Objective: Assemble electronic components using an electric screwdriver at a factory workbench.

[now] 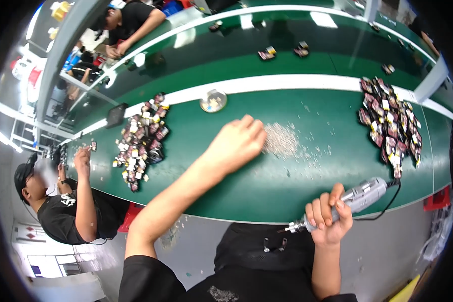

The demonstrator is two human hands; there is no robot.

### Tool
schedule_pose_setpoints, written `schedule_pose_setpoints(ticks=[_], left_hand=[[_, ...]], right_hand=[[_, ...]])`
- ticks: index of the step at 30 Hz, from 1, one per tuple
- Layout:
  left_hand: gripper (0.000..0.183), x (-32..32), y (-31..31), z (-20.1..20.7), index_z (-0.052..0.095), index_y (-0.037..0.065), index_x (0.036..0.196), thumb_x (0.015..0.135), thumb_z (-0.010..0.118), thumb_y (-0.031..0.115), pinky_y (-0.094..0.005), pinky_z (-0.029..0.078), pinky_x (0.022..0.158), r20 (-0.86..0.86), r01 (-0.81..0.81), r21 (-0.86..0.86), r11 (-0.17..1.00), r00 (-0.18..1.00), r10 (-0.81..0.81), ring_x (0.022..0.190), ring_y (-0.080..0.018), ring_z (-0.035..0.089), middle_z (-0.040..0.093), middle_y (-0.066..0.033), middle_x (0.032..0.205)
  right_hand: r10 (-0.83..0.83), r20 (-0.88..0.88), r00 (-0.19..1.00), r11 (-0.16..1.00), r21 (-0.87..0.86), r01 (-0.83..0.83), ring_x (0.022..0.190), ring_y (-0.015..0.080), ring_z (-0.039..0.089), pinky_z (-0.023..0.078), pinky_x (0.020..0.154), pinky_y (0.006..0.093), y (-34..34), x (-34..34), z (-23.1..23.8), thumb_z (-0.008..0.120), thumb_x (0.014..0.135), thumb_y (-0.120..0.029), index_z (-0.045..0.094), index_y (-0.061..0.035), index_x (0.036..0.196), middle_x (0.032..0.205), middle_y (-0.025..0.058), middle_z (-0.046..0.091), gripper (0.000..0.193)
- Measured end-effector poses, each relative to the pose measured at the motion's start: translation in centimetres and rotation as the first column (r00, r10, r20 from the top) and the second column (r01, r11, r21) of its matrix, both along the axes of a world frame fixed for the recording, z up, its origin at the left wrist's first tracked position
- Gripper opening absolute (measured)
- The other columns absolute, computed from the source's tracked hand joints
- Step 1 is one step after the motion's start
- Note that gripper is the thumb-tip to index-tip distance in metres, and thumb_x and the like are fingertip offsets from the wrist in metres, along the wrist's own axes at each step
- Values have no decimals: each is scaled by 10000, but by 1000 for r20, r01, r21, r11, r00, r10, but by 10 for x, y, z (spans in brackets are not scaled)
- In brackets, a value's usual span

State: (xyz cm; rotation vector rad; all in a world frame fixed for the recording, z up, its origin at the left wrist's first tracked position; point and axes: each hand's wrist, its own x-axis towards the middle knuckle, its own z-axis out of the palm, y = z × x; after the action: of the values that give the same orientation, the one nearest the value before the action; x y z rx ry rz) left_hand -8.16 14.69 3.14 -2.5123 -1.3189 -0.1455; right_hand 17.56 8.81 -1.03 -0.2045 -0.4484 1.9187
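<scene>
Green counter [236, 196] spreads around the left hand [242, 137], and ahead, past a white rail [267, 82], another person [136, 20] works. The left hand has its fingers bent downward at the left edge of the screws [283, 141], a pile of tiny silvery pieces just to its right. Whether it pinches one, I cannot tell.

Nearer to the body, the right hand [329, 215] is clenched around the grey screwdriver [363, 194]. The bit points to the left of this hand, and the black cord [395, 197] leaves on its right. This tool is probably stiff, moderately heavy and a little smooth; it is best gripped around the body, behind the bit. The screws must be light and hard, too small for a full grip, and may slip easily; fingertips can take them where they lie loose.

Left of the left hand stands one heap of parts [141, 136]; ahead and right of the right hand, a second heap [387, 121]. A round dish [213, 101] lies ahead of the left hand, slightly leftward.
</scene>
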Motion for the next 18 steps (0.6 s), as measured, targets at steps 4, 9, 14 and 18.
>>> schedule_pose_setpoints(ticks=[4, 9, 14, 18], left_hand=[[126, 15, 1, -7, 572, 10, 766, 686, 574, 107, -300, 510, 626, -97, -16, 14, 1000, 995, 17, 782, -202, 541, 515, -69, 786], [121, 17, 1, 0, 570, -12, 772, 707, 585, 88, -296, 512, 615, -113, -19, -9, 1000, 993, 18, 800, -210, 552, 539, -89, 797], [180, 10, 7, 11, 565, -17, 850, 687, 609, 46, -319, 525, 647, -40, -56, -98, 994, 998, 53, 848, -233, 574, 558, -103, 852], [191, 8, 12, 7, 548, -21, 870, 696, 604, 34, -332, 529, 656, -11, -62, -124, 990, 998, 61, 857, -250, 587, 565, -117, 877]], right_hand=[[-52, 49, 997, 997, -62, 55, 371, 113, 325, 357, 428, 289, -8, 5, 1, 466, 869, -175, 407, -72, 831, 469, 6, 332, 125], [-39, 19, 999, 995, -93, 41, 364, 114, 324, 356, 426, 294, -10, 4, 0, 467, 858, -163, 413, -72, 825, 461, 9, 333, 110], [-26, 0, 1000, 999, -24, 26, 375, 89, 318, 344, 425, 267, -6, 1, 0, 461, 882, -158, 398, -83, 842, 478, -11, 329, 106], [-37, -5, 999, 996, -78, 36, 380, 99, 326, 350, 431, 281, -7, -2, 1, 465, 880, -164, 401, -83, 848, 476, -11, 326, 108]])
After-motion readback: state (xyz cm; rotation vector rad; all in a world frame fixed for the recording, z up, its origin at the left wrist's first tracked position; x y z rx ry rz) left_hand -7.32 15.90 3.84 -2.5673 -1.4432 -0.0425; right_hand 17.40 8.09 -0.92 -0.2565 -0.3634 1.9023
